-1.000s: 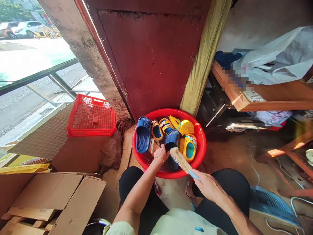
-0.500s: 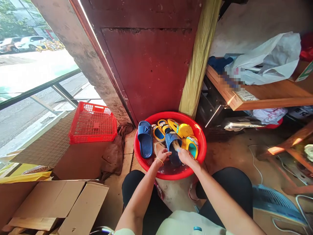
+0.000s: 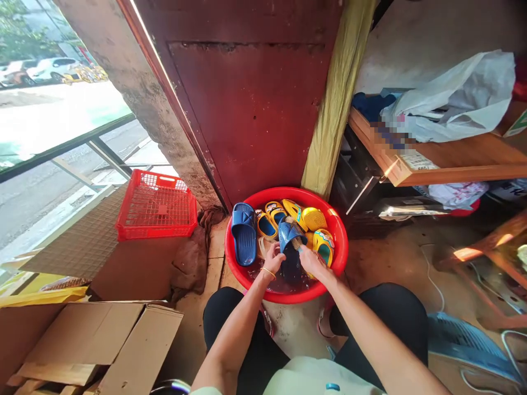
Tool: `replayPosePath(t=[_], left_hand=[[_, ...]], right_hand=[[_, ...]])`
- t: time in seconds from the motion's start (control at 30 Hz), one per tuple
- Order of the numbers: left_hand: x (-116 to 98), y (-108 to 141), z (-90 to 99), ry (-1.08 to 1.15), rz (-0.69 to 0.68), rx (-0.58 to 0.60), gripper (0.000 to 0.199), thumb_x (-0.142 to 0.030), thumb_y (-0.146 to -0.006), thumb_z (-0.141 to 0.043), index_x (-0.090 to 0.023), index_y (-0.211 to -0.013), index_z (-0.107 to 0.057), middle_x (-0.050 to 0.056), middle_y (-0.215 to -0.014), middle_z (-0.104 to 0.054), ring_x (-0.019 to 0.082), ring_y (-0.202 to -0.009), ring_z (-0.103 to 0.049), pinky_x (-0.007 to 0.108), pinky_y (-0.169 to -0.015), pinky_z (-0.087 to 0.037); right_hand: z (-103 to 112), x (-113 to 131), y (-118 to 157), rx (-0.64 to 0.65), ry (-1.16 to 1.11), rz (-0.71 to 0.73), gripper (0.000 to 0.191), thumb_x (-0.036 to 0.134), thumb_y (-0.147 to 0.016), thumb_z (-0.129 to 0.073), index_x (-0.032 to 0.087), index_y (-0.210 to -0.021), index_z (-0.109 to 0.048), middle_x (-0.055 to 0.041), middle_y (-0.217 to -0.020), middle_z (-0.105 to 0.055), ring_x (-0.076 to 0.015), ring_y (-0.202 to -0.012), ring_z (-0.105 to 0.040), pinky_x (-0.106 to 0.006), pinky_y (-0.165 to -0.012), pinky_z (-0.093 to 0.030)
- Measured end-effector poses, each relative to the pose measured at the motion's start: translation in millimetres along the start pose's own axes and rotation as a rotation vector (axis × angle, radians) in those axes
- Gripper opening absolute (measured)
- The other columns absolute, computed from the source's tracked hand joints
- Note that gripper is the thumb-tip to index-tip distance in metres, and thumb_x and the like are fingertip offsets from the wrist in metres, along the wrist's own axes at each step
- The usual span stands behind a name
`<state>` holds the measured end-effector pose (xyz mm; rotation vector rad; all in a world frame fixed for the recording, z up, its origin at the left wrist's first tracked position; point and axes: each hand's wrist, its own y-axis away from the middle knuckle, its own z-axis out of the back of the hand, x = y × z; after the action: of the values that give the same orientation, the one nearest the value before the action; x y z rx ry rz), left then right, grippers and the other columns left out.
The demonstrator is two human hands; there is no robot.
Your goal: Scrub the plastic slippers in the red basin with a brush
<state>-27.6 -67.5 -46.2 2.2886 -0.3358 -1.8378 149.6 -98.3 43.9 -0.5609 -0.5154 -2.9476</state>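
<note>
So, red tub (image 3: 341, 237) on floor (image 3: 379, 263) by maroon door (image 3: 255, 131); left hand (image 3: 272, 260) pinches blue slipper (image 3: 290, 234), right hand (image 3: 312, 262) wraps brush (image 3: 297, 243) (bristles under strap).

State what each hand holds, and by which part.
Right hand: the brush, by its handle. Left hand: at the left edge of the central blue slipper; grip unclear.

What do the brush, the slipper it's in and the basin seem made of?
Brush: tan, matt bristles, fibre of unclear kind; the right hand mostly hides its handle.
Slipper: probably moulded plastic or rubber, with a sheen on its blue strap.
Basin: likely plastic, smooth, with highlights along its red rim.
</note>
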Motion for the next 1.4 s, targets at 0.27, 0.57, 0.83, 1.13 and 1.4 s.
replayPosePath(t=[0.27,0.57,0.83,1.13,1.4], left_hand=[[-14.9,1.3,3.2,0.042,-0.175,-0.143,0.054,-0.026,-0.07,-0.067,-0.017,-0.123,-0.065,0.008,-0.109,-0.072,0.021,-0.101,-0.065,0.033,-0.093,-0.049],[-55.1,-9.6,38.3,-0.206,-0.425,-0.481,0.051,-0.024,-0.083,-0.051,-0.016,-0.133,-0.059,0.009,-0.119,-0.071,0.022,-0.106,-0.066,0.037,-0.095,-0.051],[-57.4,23.1,36.0,-0.871,-0.559,-0.454,0.051,-0.028,-0.095,-0.05,-0.018,-0.144,-0.049,0.013,-0.133,-0.066,0.026,-0.113,-0.067,0.038,-0.096,-0.052],[-53.0,25.1,36.5,-0.933,-0.49,-0.372,0.047,-0.024,-0.094,-0.051,-0.024,-0.141,-0.056,0.008,-0.127,-0.07,0.023,-0.11,-0.068,0.034,-0.098,-0.051],[-52.8,11.6,51.5,-0.319,-0.452,-0.436,0.049,-0.045,-0.087,-0.061,-0.016,-0.127,-0.066,0.01,-0.114,-0.073,0.024,-0.107,-0.067,0.037,-0.098,-0.05]], right_hand=[[-19.0,8.2,52.8,0.042,-0.001,0.109,0.052,0.021,-0.099,-0.038,0.015,-0.15,-0.046,-0.018,-0.102,-0.076,-0.0261,-0.093,-0.073,-0.031,-0.077,-0.05],[-15.6,-53.9,107.3,-0.202,-0.185,0.308,0.048,0.028,-0.098,-0.041,0.026,-0.143,-0.058,-0.007,-0.122,-0.074,-0.0212,-0.107,-0.071,-0.03,-0.093,-0.054],[23.8,19.2,40.3,-0.407,0.038,0.308,0.053,0.032,-0.101,-0.04,0.026,-0.153,-0.047,-0.0102,-0.113,-0.074,-0.0225,-0.09,-0.072,-0.03,-0.078,-0.056],[3.3,-39.0,20.8,-0.427,0.161,0.167,0.05,0.034,-0.1,-0.041,0.033,-0.15,-0.051,-0.009,-0.103,-0.075,-0.0239,-0.087,-0.071,-0.03,-0.069,-0.055],[-20.4,-27.2,22.8,-0.553,-0.239,0.287,0.051,0.031,-0.099,-0.038,0.02,-0.146,-0.054,-0.0112,-0.132,-0.069,-0.0248,-0.114,-0.069,-0.034,-0.095,-0.057]])
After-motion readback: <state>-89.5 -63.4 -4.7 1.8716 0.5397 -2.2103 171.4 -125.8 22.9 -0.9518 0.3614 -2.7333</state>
